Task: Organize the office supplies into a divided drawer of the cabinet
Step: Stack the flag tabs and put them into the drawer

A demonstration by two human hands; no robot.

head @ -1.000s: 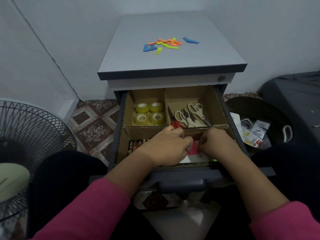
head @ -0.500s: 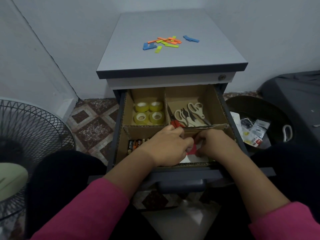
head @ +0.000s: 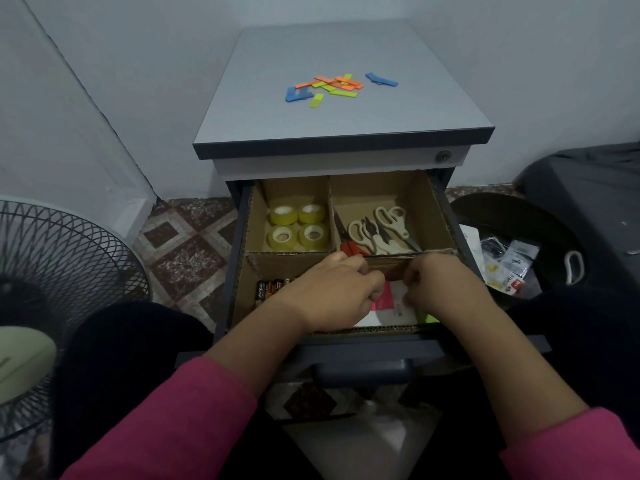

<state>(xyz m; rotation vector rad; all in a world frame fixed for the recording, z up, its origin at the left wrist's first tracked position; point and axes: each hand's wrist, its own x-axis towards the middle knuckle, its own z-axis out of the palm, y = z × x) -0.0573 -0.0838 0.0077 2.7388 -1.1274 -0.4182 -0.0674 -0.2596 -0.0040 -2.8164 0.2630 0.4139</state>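
Drawer [head: 249, 237] of the cabinet [head: 343, 140] is pulled open, cardboard dividers making four compartments. Done so far: four tape rolls [head: 298, 226] in back-left, scissors [head: 379, 230] in back-right, batteries [head: 268, 289] in front-left. Both hands work in the front-right compartment over a pink-and-white packet [head: 389, 299]. Left hand [head: 332, 292] has fingers curled, apparently pinching the packet's left edge; right hand [head: 440, 289] is curled at its right edge, likely gripping it too, though the contact is hidden behind the knuckles. Something lime-green shows under the right wrist; can't tell what. Left to do: coloured strips [head: 332, 85] sit loose on the cabinet top, well apart from the drawer. Judged roughly three-quarters through.
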